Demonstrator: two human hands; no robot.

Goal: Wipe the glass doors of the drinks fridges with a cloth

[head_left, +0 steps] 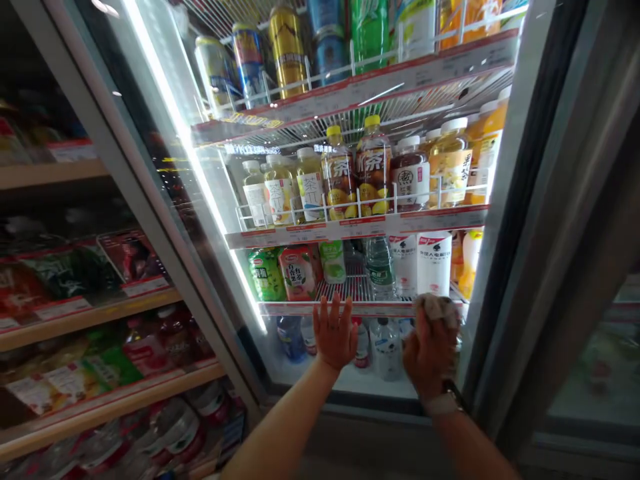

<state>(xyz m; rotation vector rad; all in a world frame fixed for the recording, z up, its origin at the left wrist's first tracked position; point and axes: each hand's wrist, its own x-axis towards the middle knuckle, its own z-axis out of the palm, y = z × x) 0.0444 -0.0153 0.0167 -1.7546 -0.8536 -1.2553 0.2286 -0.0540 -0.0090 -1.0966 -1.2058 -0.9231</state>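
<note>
I am seeing the right hand (430,357) gripping a crumpled, grey-brown cloth (440,309), its soft folds bunching above the fingers. The cloth is sitting low on the right, before the straight-sided, white-labelled bottles (433,267). A dark wristband (453,393) is circling that wrist. The left hand (334,337) is holding nothing; its fingers are standing straight and slightly apart, the palm facing the clear glass door (350,290). I am unable to tell whether that palm is touching it.

Behind, a ribbed, clear plastic bottle (380,270) is standing on thin wire bars. Higher up, amber iced-tea bottles (373,167) with yellow caps are lining a white wire rail, and a smooth gold can (289,50) is gleaming above them. A straight light strip (185,133) is glowing along the left side. Farther left, wood-edged shelves (75,313) are carrying shiny packets.
</note>
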